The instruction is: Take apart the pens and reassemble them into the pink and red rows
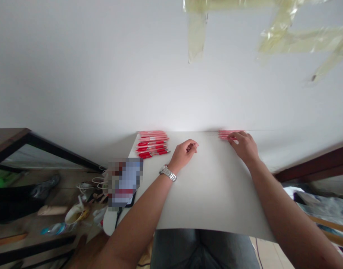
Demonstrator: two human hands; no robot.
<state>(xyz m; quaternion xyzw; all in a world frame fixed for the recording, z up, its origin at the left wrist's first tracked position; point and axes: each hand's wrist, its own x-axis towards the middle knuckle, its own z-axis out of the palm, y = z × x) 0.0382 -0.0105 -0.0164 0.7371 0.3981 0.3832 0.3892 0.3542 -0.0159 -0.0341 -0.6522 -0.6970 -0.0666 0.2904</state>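
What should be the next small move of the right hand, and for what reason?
Perhaps the bare right hand should nudge the nearest of the slim pink pen-like sticks against its neighbours, since the fingers reach over their near side.

No text, number or brand can be read. Pale patches on the red pens (153,152) and the pink pens (152,133) at the tabletop's (209,198) left are too small to make out. The phone (126,183) is pixelated over, the bottle (56,229) on the floor is blurred, and the wristwatch's (168,172) dial is unreadable.
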